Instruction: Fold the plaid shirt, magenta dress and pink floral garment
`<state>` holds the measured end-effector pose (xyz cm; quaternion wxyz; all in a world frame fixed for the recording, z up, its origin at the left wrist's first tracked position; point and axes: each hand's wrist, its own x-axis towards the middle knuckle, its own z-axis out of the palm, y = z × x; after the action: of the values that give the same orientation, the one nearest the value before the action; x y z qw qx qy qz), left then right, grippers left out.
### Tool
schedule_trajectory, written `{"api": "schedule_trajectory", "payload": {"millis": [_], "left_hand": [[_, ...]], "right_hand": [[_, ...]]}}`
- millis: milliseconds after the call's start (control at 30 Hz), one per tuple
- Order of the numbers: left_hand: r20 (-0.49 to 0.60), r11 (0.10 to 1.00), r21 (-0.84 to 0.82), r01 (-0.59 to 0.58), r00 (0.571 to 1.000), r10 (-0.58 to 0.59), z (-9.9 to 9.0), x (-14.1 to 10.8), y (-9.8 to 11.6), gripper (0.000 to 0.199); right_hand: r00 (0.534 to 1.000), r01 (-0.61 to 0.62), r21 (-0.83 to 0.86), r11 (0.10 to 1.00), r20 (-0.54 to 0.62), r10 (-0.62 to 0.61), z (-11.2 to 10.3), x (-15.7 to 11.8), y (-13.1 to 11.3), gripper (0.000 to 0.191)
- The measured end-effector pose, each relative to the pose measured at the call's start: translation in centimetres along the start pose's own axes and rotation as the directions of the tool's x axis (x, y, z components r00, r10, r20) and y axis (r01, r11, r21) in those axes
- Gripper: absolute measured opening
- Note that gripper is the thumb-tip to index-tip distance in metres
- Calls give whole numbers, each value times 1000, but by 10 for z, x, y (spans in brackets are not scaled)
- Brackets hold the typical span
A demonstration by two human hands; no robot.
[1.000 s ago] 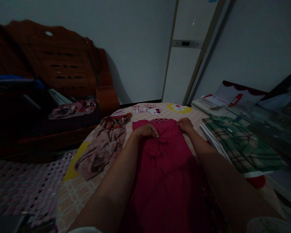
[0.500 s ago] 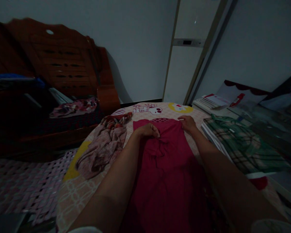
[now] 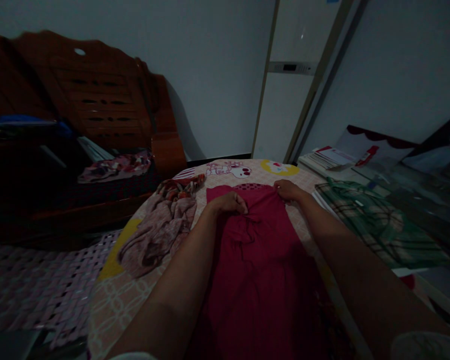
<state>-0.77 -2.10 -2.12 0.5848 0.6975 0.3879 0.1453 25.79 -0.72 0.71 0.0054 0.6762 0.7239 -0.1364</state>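
Note:
A dark pink garment [image 3: 262, 270] lies spread lengthwise over the patterned tablecloth [image 3: 116, 305], and its far edge shows a dotted neckline [image 3: 253, 187]. My left hand [image 3: 230, 202] pinches the cloth near the upper middle, where creases gather below the fingers. At the far right corner of the garment, my right hand [image 3: 287, 191] grips the edge between thumb and fingers. Left of my left forearm sits a crumpled mauve garment [image 3: 161, 230] with an orange-patterned end. The garment's lower part runs out of view at the bottom.
A folded green plaid cloth [image 3: 378, 220] rests on a stack at the right, near papers [image 3: 332, 157]. To the left stand a carved wooden bench [image 3: 101, 100] and a woven pink seat [image 3: 33, 280]. A tall white cabinet-like unit [image 3: 283, 110] is behind the table.
My right hand has shifted slightly left, drawing the garment's far right corner inward. My left hand keeps its pinch in nearly the same place.

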Motion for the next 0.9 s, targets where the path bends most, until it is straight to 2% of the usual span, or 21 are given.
{"api": "schedule_trajectory", "payload": {"millis": [233,433,567,600,667,767,833,900], "left_hand": [[1,999,-44,-19,1000,19,-1,4,-6,5],[-140,996,-90,-13,990,0,3,8,-9,3],[-144,993,-113,-22,990,5,5,6,-6,4],[-137,993,-117,-24,991,8,5,6,-6,4],[-127,993,-117,-22,992,7,5,5,-5,4],[-133,993,-114,-25,991,10,5,5,-6,5],[-139,993,-114,-41,990,25,5,5,-7,5],[-149,991,-118,-54,988,36,5,6,-8,4]], "right_hand": [[999,-7,-144,990,-46,1,-3,-3,10,24],[985,-71,-230,971,-167,33,5,-9,8,36],[953,-110,-205,973,-299,45,5,-32,-10,33],[939,-90,-183,979,-343,22,5,-42,-17,30],[929,76,-114,991,-353,-112,6,-66,-35,20],[906,377,65,924,-234,-353,22,-102,-59,20],[906,399,72,914,-180,-382,39,-117,-68,21],[916,366,12,930,-183,-358,55,-123,-70,17]]}}
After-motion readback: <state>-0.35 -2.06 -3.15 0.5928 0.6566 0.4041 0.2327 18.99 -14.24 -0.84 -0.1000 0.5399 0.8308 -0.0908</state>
